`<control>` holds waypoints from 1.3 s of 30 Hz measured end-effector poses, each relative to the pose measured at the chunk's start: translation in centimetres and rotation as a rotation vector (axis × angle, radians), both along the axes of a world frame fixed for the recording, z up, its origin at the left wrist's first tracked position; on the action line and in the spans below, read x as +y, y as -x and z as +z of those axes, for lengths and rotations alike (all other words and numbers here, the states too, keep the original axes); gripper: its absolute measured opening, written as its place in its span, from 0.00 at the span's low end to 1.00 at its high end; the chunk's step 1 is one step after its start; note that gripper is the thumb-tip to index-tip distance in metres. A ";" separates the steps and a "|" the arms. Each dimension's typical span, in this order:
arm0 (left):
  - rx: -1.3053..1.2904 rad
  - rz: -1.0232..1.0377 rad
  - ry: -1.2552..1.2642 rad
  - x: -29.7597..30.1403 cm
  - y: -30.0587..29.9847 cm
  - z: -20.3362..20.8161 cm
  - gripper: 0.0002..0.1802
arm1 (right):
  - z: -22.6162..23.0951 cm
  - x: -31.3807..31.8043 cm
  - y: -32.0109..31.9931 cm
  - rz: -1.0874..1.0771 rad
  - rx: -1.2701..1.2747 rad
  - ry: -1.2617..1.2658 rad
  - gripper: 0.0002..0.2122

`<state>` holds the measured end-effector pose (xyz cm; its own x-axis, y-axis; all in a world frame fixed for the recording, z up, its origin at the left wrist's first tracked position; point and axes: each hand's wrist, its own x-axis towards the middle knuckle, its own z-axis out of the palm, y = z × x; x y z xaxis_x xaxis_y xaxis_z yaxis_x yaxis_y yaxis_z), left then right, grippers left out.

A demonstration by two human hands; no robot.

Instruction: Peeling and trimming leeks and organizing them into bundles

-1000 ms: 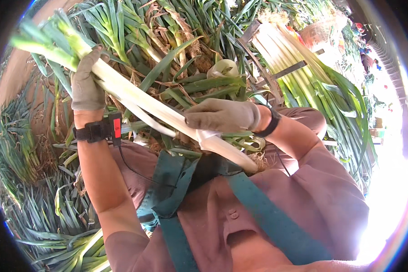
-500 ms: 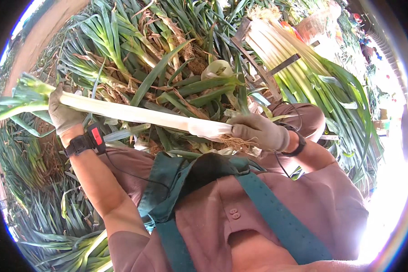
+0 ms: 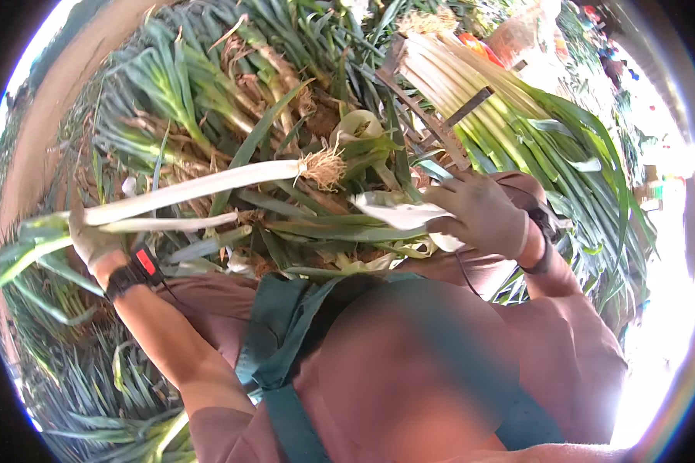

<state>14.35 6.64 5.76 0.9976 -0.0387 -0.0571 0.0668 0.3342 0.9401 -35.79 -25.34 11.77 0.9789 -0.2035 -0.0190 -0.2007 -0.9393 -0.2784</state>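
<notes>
My gloved left hand is closed round a long green onion near its leaf end. Its peeled white stalk slants up to the right and ends in a tuft of pale roots. Below the stalk, a thin pale strip runs from the same hand. My gloved right hand is apart from the onion, over my right knee, its fingers spread. A peeled white skin extends left from between its thumb and forefinger; whether they still touch it I cannot tell.
A heap of unpeeled green onions with dry brown skins lies in front. At the right, a bundle of cleaned onions rests in a metal rack. More onions lie at the lower left. Loose skins surround my knees.
My right hand has left the root end and moved right, with a strip of skin now beside its fingers. The onion's root end has swung upward; my left hand has dropped slightly.
</notes>
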 end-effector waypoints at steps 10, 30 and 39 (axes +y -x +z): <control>-0.031 -0.232 -0.009 -7.9 9.5 4.5 0.28 | -0.9 4.1 -11.1 0.303 -0.113 -0.152 0.19; -0.539 -0.681 -0.364 -21.5 18.6 10.3 0.31 | 4.2 -2.4 -20.8 -0.128 -1.313 -1.643 0.14; -1.118 -0.611 -0.552 -25.0 22.2 19.5 0.23 | 2.8 3.6 -20.5 0.071 -1.270 -1.156 0.18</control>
<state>-7.81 -18.38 25.23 0.3570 -0.7152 0.6009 -0.8011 0.0964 0.5907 -15.28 -21.72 14.58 0.5015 -0.6025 0.6209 0.6938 -0.1487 -0.7047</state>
